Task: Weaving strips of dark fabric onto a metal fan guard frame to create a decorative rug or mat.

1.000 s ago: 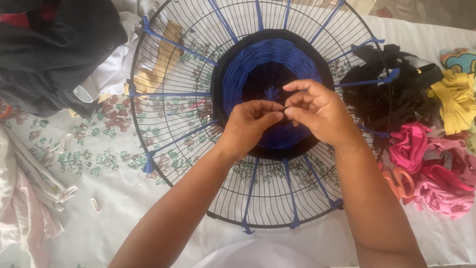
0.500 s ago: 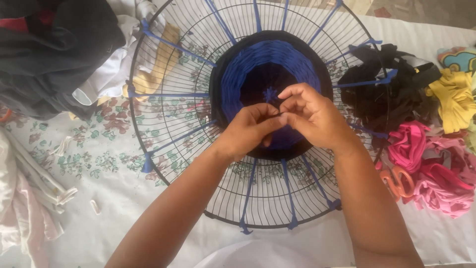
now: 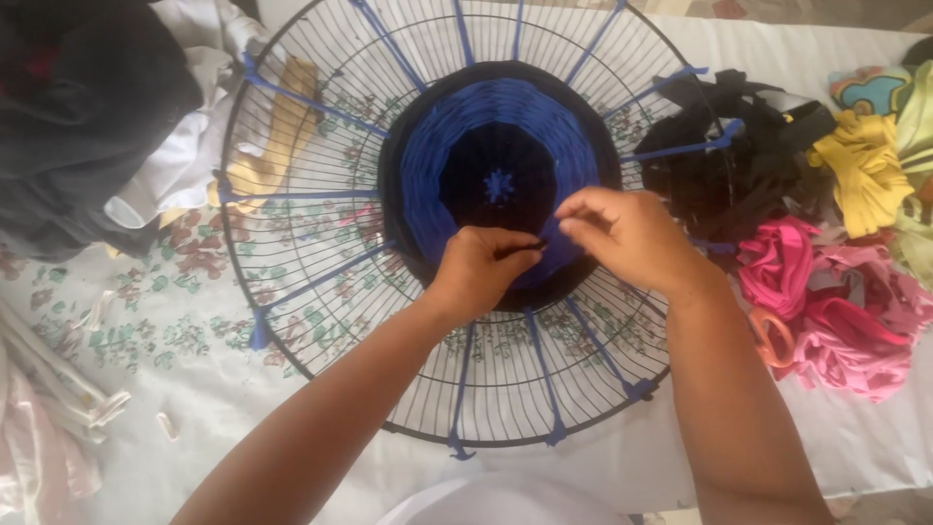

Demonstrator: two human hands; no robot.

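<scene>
Both hands sit at the near edge of the woven disc (image 3: 501, 185) on the wire fan guard (image 3: 311, 282). Left hand (image 3: 481, 272) pinches a dark fabric strip (image 3: 530, 247) lying sideways toward the right hand (image 3: 622, 233), fingers closed (can't tell on what). Pink scraps (image 3: 826, 311) lie right of the guard.

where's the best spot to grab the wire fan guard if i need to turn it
Probably the bare outer rim of the wire fan guard, near side at lower left. It lies flat on the floral cloth; there the ring is free of blue strips and clear of both hands, so fingers can hook between the wires.
</scene>
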